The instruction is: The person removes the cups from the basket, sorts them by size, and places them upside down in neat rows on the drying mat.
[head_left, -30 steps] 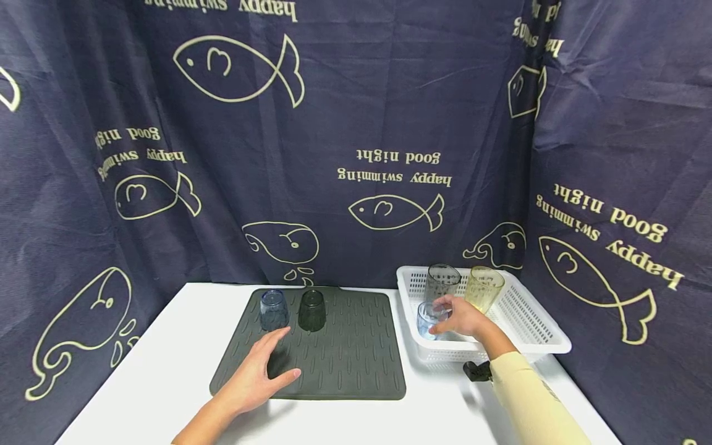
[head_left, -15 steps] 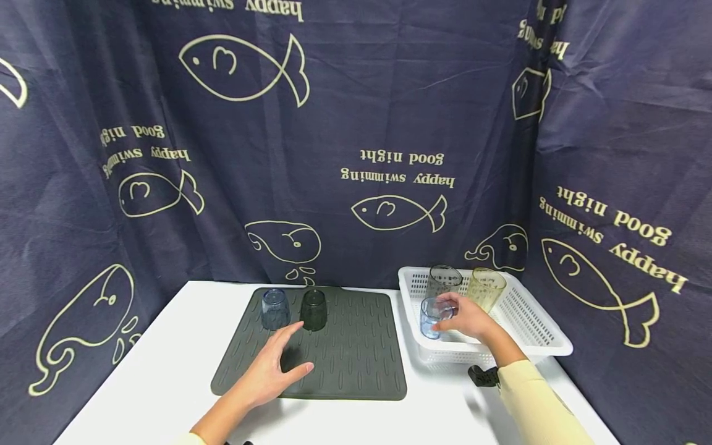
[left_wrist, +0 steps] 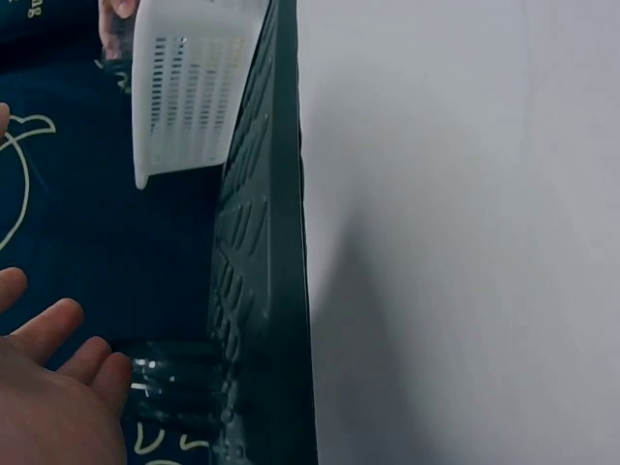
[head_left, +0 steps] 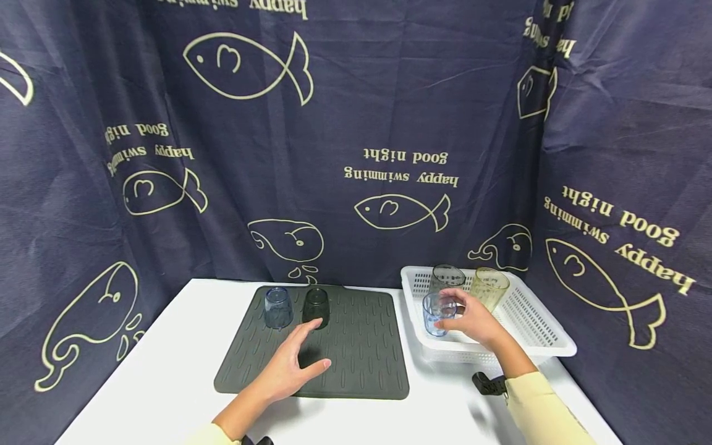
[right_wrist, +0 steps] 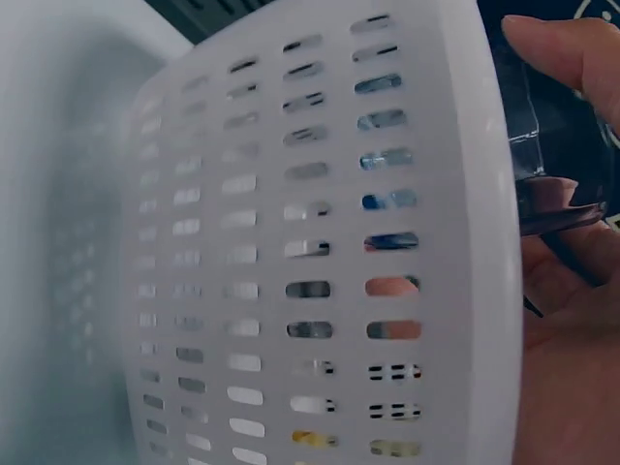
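My right hand [head_left: 474, 320] grips a light blue drinking glass [head_left: 431, 316] with thumb and fingers on its sides. The glass stands mouth up at the left end of a white plastic basket [head_left: 547, 318]. In the right wrist view, the slotted basket wall [right_wrist: 271, 232] covers much of that glass, with its rim part above the wall beside my thumb [right_wrist: 557, 48]. My left hand [head_left: 285, 372] hovers over the dark grey mat [head_left: 361, 355], fingers spread and holding nothing. Just beyond its fingertips, a dark glass [head_left: 316, 303] and a blue glass [head_left: 277, 311] stand upside down on the mat.
A grey glass [head_left: 445, 278] and a yellowish glass [head_left: 491, 287] stand mouth up in the basket behind my right hand. The basket sits right of the mat on a white table [head_left: 167, 364]. Dark blue curtain [head_left: 334, 123] encloses the back and sides.
The light blue glass has risen a little in my right hand's grip. My left hand has shifted right over the mat, still empty. The whole head view has drifted slightly.
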The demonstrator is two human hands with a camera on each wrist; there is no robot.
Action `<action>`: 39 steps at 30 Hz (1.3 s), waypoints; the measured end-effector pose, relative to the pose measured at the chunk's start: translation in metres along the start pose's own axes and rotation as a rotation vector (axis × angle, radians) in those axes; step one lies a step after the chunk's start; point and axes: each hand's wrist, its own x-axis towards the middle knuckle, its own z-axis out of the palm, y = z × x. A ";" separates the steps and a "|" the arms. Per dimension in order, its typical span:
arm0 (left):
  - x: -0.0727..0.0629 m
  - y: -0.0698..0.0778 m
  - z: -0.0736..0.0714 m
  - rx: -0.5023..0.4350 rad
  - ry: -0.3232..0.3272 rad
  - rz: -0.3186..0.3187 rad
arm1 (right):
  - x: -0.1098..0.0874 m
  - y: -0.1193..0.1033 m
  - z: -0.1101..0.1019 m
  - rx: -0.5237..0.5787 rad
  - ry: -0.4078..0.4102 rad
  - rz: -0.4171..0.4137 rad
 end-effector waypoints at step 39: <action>0.035 0.030 0.029 -0.223 -0.050 0.092 | -0.022 -0.054 0.043 -0.096 0.087 -0.174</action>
